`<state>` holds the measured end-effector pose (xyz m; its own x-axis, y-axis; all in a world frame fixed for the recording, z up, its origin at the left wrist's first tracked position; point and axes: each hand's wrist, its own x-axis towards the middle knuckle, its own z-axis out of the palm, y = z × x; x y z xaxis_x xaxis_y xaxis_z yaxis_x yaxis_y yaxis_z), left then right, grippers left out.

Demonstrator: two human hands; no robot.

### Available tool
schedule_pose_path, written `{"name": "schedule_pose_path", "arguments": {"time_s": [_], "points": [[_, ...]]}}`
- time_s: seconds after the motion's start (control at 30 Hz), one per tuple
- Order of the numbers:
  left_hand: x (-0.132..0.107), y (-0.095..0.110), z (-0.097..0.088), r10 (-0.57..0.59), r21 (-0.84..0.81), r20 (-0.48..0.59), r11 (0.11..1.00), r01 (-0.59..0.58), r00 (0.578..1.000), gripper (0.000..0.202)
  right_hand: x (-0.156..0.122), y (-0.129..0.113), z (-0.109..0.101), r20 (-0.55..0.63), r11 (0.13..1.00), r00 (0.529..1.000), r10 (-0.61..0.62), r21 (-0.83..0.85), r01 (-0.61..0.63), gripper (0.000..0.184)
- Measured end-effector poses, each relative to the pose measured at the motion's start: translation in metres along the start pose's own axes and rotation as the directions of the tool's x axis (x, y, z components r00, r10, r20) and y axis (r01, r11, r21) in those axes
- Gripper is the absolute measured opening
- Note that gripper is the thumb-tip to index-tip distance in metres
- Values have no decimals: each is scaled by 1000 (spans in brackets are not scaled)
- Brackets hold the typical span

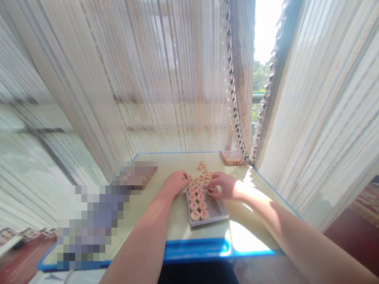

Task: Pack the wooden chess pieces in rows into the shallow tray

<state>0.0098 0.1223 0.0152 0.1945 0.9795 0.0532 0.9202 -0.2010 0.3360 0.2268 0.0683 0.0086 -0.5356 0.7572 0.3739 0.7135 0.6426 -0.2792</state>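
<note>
Red-marked cream discs [194, 206], blue-edged table [168, 161]

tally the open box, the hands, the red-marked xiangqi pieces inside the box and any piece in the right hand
open box: 1
hands, left hand and right hand: 2
red-marked xiangqi pieces: 8
held xiangqi piece: 1
total: 12

Left forearm [145, 232]: bare, slanting from the near edge toward the far right.
Left hand [177, 182]: back upward, a little farther away than the right one; fingers curled, their grip too small to make out.
Right forearm [272, 215]: bare, reaching in from the near right toward the far left, sunlit patches along it.
Right hand [222, 187]: turned left, fingers bent down, thumb opposite them in a pinch.
Spacing: hands near each other, apart.
</note>
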Motion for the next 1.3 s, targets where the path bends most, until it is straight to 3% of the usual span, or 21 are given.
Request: {"name": "schedule_pose_path", "arguments": {"time_s": [0.17,0.33,0.57,0.8,0.93,1.3], "points": [[-2,-1,6,19,6,-25,1000,-18,1000,27,3,5,3,20,1000,1000,16,-14,-16,11],[-2,-3,12,45,5,-138,999,-44,989,34,3,4,3,5,1000,1000,16,-20,-16,10],[1,-5,12,92,-63,-142,993,-102,986,36,4,8,6,4,999,1000,25,-33,-25,9],[11,-4,15,210,-147,-330,952,-270,920,39,4,6,5,-21,997,998,57,-42,-58,8],[13,-2,14,245,-119,-316,948,-295,916,46,4,6,5,-35,997,997,65,-34,-66,8],[3,7,13,234,-65,-291,963,-263,928,35,4,6,3,-3,997,998,63,-46,-63,9]]}}
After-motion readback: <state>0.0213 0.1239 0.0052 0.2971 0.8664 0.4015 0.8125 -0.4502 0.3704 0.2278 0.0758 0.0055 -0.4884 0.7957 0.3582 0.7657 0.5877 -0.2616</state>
